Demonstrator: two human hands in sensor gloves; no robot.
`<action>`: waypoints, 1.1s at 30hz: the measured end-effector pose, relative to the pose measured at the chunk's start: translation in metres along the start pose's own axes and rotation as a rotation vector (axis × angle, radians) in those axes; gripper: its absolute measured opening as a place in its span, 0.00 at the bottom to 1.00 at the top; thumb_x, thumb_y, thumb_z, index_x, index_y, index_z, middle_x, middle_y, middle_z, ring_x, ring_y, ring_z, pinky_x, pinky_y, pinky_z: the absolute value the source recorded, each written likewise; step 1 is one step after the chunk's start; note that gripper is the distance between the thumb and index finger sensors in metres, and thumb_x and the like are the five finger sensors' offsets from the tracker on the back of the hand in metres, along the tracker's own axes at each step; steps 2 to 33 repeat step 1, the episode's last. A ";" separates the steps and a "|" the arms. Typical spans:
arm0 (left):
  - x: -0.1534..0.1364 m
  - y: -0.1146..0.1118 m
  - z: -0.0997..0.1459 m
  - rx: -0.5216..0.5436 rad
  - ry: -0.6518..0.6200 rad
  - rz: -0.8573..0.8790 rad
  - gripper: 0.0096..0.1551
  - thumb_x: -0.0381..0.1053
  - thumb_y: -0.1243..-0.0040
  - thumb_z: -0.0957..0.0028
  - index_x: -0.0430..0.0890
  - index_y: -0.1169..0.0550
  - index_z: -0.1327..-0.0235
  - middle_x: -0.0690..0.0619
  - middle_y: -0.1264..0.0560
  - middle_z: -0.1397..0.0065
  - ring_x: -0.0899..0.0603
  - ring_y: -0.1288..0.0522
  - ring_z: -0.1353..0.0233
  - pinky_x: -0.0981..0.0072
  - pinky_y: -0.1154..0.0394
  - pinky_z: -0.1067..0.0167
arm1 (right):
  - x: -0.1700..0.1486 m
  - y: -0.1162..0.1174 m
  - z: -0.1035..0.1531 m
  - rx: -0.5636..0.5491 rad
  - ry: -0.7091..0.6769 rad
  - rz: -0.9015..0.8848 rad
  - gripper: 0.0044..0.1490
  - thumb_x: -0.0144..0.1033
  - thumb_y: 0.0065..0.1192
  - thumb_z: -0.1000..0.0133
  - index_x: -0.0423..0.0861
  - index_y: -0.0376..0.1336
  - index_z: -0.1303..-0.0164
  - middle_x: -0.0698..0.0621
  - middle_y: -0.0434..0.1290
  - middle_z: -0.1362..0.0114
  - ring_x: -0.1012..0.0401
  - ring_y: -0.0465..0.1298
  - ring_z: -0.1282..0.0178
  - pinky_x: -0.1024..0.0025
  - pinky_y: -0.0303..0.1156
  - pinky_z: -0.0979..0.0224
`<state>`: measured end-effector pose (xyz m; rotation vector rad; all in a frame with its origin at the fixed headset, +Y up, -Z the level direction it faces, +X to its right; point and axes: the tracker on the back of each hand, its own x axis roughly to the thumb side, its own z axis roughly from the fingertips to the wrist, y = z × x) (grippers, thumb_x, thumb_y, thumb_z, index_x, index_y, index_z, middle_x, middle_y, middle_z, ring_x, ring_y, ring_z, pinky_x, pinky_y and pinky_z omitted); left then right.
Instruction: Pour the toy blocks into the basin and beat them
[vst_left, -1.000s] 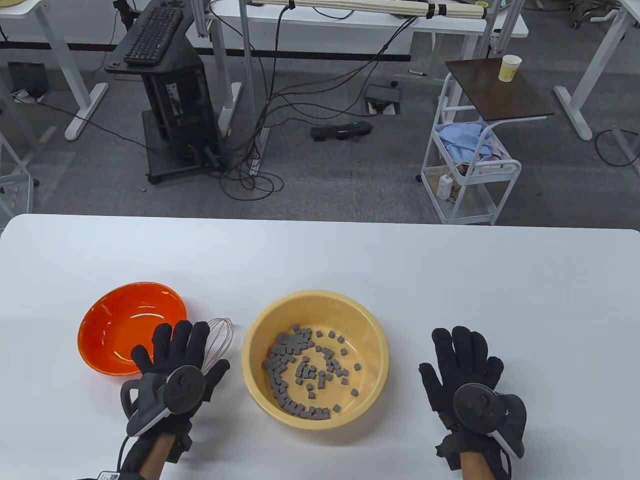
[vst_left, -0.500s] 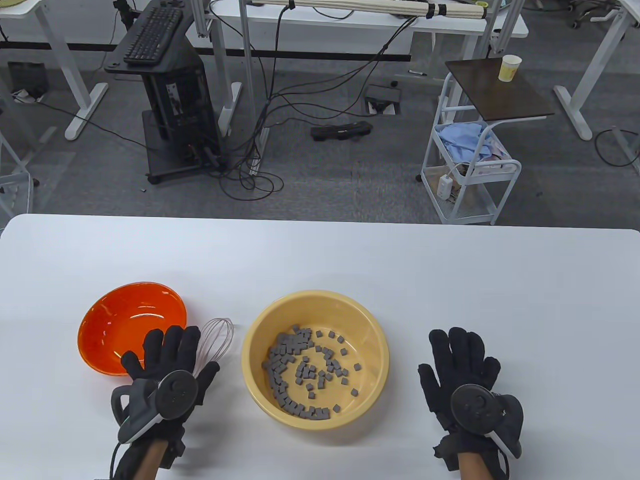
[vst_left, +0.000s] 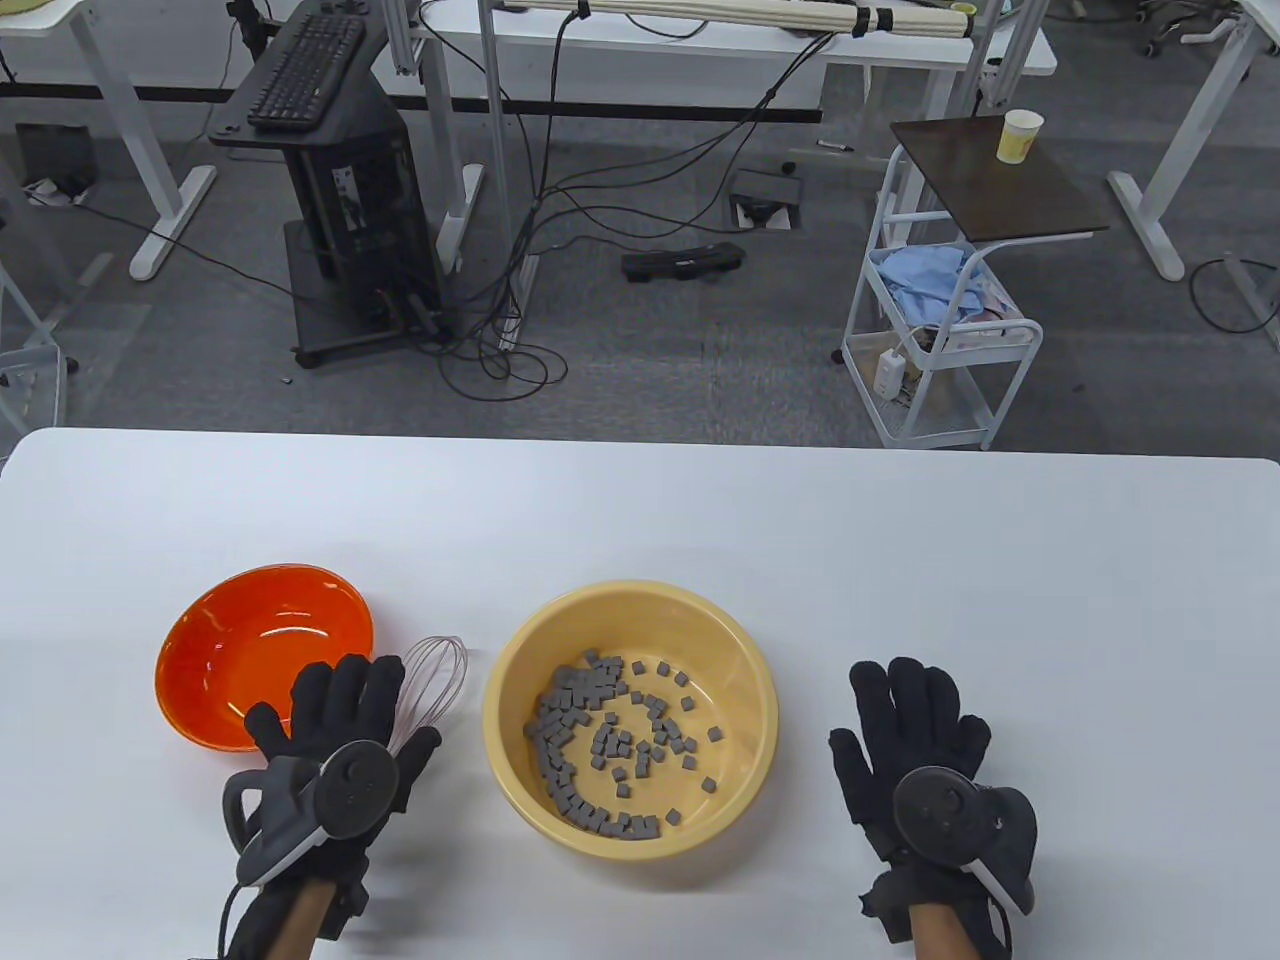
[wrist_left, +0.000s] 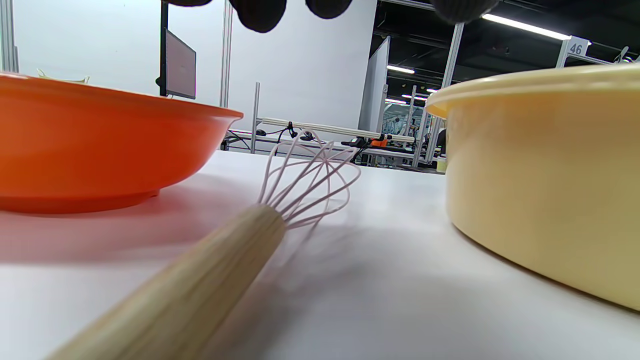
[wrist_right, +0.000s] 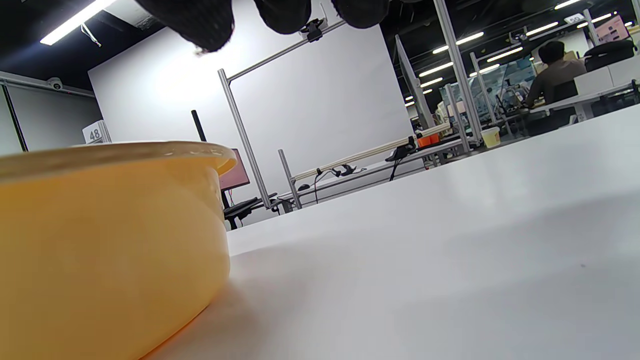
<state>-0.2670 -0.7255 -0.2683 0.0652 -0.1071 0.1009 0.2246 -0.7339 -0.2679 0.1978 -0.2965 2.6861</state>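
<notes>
Orange plastic bowl (vst_left: 262, 650) stands empty at the left of the white worktop (vst_left: 640, 520), so pouring reads as complete. Just right of it lies the wire whisk with a pale wooden handle (wrist_left: 210, 280), its loops pointing away from the person; the left wrist view shows it flat on the worktop between the orange bowl and the basin, ungripped.

Left hand (vst_left: 335, 745) has drawn back toward the person over the last second and now sits above the whisk handle, having barely shifted in the last half second. Its fingers (vst_left: 352, 690) are extended and loosely spread, holding nothing. In my judgement this puts the hand in position to take up the whisk, the tool for the beating step, which is not yet begun.

Centre: the round yellow plastic basin (vst_left: 630, 600) has not moved. The small grey toy blocks (vst_left: 600, 735) lie inside it, heaped along its left and near wall with scattered pieces across the middle; their layout is unchanged.

Right: the right hand (vst_left: 925, 760) has drifted only slightly toward the basin. It lies just above or on the worktop, fingers (vst_left: 905, 700) straight and spread, empty, clear of the basin wall. It appears placed to steady the basin if required.
</notes>
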 end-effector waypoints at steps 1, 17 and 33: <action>0.000 0.000 0.000 0.001 0.001 -0.003 0.45 0.67 0.62 0.29 0.40 0.49 0.09 0.27 0.50 0.09 0.16 0.52 0.13 0.06 0.59 0.36 | 0.001 0.001 0.000 0.006 -0.001 0.000 0.40 0.48 0.45 0.25 0.43 0.41 0.09 0.31 0.38 0.09 0.29 0.35 0.14 0.16 0.31 0.26; 0.000 0.000 0.000 0.001 0.001 -0.003 0.45 0.67 0.62 0.29 0.40 0.49 0.09 0.27 0.50 0.09 0.16 0.52 0.13 0.06 0.59 0.36 | 0.001 0.001 0.000 0.006 -0.001 0.000 0.40 0.48 0.45 0.25 0.43 0.41 0.09 0.31 0.38 0.09 0.29 0.35 0.14 0.16 0.31 0.26; 0.000 0.000 0.000 0.001 0.001 -0.003 0.45 0.67 0.62 0.29 0.40 0.49 0.09 0.27 0.50 0.09 0.16 0.52 0.13 0.06 0.59 0.36 | 0.001 0.001 0.000 0.006 -0.001 0.000 0.40 0.48 0.45 0.25 0.43 0.41 0.09 0.31 0.38 0.09 0.29 0.35 0.14 0.16 0.31 0.26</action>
